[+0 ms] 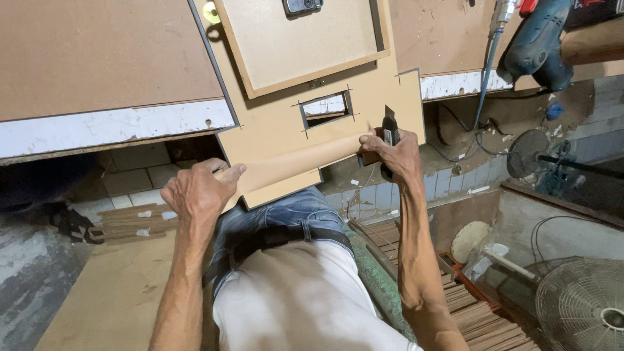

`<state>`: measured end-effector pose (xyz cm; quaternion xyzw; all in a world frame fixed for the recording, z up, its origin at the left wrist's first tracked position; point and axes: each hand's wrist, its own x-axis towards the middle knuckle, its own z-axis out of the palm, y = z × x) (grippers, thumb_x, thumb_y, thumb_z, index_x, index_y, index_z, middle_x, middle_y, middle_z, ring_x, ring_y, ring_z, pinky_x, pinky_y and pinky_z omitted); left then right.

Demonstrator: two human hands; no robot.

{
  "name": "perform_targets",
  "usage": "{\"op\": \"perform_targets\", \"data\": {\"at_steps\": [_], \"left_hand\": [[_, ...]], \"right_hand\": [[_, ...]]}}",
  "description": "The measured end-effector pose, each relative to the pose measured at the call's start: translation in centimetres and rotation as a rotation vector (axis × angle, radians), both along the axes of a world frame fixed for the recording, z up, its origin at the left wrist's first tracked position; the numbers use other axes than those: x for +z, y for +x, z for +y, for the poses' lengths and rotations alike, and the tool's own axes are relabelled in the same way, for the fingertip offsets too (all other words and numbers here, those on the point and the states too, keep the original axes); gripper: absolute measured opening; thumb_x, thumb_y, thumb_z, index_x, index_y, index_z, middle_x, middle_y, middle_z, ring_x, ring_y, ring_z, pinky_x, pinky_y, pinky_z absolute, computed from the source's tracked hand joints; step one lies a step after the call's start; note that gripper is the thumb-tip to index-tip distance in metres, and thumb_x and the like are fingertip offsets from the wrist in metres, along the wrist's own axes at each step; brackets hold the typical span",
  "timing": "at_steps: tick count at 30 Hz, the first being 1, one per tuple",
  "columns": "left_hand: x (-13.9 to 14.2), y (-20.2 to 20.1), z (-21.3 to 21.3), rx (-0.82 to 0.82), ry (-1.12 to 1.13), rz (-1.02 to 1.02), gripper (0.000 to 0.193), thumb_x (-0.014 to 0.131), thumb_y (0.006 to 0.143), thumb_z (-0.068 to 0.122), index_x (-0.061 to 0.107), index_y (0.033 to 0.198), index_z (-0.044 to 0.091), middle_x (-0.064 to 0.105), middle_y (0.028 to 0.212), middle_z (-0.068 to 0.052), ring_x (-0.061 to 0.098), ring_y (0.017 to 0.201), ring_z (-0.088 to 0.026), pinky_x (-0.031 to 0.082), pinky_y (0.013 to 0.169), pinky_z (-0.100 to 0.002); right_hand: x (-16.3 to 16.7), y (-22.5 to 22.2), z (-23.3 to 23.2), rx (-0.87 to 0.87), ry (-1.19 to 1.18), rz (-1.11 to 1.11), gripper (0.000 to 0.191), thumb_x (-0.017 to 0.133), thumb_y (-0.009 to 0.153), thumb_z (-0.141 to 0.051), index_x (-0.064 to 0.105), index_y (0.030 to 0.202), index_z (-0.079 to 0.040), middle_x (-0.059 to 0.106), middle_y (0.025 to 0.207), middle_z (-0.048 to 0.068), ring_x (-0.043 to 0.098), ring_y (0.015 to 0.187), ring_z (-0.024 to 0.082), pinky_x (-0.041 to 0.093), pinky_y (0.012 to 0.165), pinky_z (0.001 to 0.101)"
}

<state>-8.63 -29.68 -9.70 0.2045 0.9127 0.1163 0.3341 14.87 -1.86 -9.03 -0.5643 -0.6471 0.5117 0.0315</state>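
Tan fibreboard panel with rectangular cutout (286, 140) rests across the lap; pale laminate strip (292, 162) bends along its edge. Left hand (198, 192) pins the strip; right hand (398, 153), fingers closed round a black trimming tool (390, 133). Keep steady pressure, blade flush.

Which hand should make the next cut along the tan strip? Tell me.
Probably the right hand: its grip already holds the utility knife at the tan strip's end. The left hand only steadies the other end.
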Motion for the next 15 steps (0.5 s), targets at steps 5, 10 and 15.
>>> {"op": "perform_targets", "data": {"at_steps": [5, 10, 15], "left_hand": [[-0.2, 0.0, 0.0, 0.012, 0.010, -0.001, 0.041, 0.078, 0.078, 0.061, 0.082, 0.095, 0.023, 0.071, 0.066, -0.013, 0.068, 0.069, -0.036, 0.042, 0.074, -0.047], [-0.7, -0.1, -0.2, 0.031, 0.014, -0.017, 0.045, 0.078, 0.076, 0.064, 0.083, 0.096, 0.024, 0.073, 0.071, -0.014, 0.069, 0.073, -0.037, 0.045, 0.073, -0.049], [-0.9, -0.5, -0.6, -0.005, 0.024, -0.079, 0.053, 0.074, 0.078, 0.070, 0.083, 0.093, 0.019, 0.073, 0.072, -0.013, 0.071, 0.074, -0.034, 0.049, 0.078, -0.047]], "right_hand": [[-0.4, 0.1, -0.2, -0.052, -0.020, 0.056, 0.020, 0.084, 0.081, -0.008, 0.072, 0.093, 0.002, 0.075, 0.076, 0.010, 0.070, 0.067, 0.012, 0.055, 0.056, 0.0247], [-0.8, -0.2, -0.1, -0.004, 0.093, -0.023, 0.018, 0.086, 0.081, -0.016, 0.078, 0.094, -0.006, 0.076, 0.077, 0.006, 0.070, 0.065, 0.010, 0.055, 0.055, 0.0240], [-1.3, -0.9, 0.2, 0.105, 0.261, -0.142, 0.021, 0.087, 0.084, -0.023, 0.080, 0.097, -0.009, 0.077, 0.075, 0.001, 0.070, 0.066, 0.007, 0.051, 0.057, 0.0236]]}}
